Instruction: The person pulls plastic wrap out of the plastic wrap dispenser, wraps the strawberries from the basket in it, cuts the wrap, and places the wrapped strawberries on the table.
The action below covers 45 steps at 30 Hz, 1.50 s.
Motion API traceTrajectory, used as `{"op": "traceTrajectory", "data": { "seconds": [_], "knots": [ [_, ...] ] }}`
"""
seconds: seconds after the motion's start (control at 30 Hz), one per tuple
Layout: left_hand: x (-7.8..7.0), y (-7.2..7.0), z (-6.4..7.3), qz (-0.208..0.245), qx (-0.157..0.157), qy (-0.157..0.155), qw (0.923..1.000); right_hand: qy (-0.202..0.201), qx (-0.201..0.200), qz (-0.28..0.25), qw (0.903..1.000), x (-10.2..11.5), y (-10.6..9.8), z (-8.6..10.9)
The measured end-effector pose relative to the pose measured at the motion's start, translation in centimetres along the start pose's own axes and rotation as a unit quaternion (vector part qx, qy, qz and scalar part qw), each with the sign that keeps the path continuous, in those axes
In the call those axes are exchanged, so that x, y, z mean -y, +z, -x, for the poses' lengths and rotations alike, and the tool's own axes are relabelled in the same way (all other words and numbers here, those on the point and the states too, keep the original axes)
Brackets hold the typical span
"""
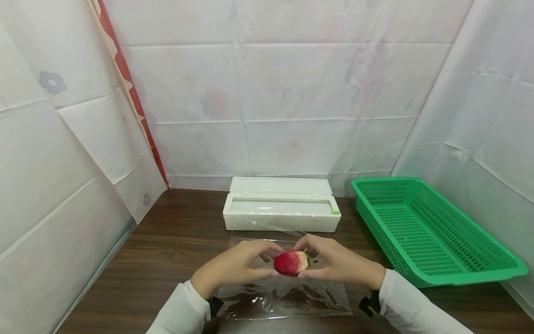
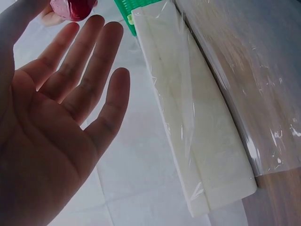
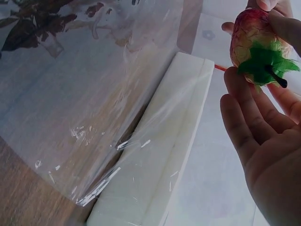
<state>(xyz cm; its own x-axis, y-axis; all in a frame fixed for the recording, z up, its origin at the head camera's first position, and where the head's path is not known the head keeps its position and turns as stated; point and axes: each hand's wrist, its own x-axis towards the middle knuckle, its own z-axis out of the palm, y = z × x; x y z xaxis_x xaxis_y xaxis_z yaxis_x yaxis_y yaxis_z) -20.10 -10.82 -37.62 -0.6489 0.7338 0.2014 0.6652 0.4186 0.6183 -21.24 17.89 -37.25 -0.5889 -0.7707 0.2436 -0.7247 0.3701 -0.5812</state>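
A red strawberry [image 1: 290, 263] with a pale top is held between both hands, over clear plastic film [image 1: 288, 297]. My right hand [image 1: 340, 262] pinches its leafy end between thumb and fingers; the right wrist view shows its green leaves [image 3: 263, 61] and dark stem. My left hand [image 1: 238, 264] has thumb and index fingertips at the strawberry's pointed end, and its other fingers [image 2: 89, 84] extend rather straight. Behind the hands stands a white cling film box [image 1: 281, 220] with its lid raised; the film runs from it toward me across the dark table.
A green perforated basket [image 1: 375, 236] stands on the right of the dark wood table [image 1: 137, 278]. White patterned sheets [image 1: 283, 83] hang behind and on both sides. A small light green piece [image 1: 335, 211] sits on the box's right end.
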Motion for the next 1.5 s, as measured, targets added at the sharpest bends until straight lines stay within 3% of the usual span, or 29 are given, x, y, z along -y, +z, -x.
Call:
{"op": "traceTrajectory", "data": {
  "seconds": [0.57,0.8,1.0,1.5],
  "knots": [
    [0.0,0.3,-0.1,-0.034,0.005,-0.012,0.9993,0.006,0.024,-0.03,0.9992,0.0,1.0,0.3],
    [0.0,0.3,-0.1,-0.058,0.011,-0.02,0.9981,0.005,0.034,-0.017,0.9993,-0.2,1.5,0.3],
    [-0.1,0.5,0.0,-0.068,0.026,-0.044,0.9964,0.008,0.049,-0.008,0.9987,-0.2,2.1,0.4],
    [0.2,2.0,-0.1,-0.106,0.056,-0.061,0.9909,0.044,0.096,-0.015,0.9943,-0.1,3.1,0.5]
  ]
}}
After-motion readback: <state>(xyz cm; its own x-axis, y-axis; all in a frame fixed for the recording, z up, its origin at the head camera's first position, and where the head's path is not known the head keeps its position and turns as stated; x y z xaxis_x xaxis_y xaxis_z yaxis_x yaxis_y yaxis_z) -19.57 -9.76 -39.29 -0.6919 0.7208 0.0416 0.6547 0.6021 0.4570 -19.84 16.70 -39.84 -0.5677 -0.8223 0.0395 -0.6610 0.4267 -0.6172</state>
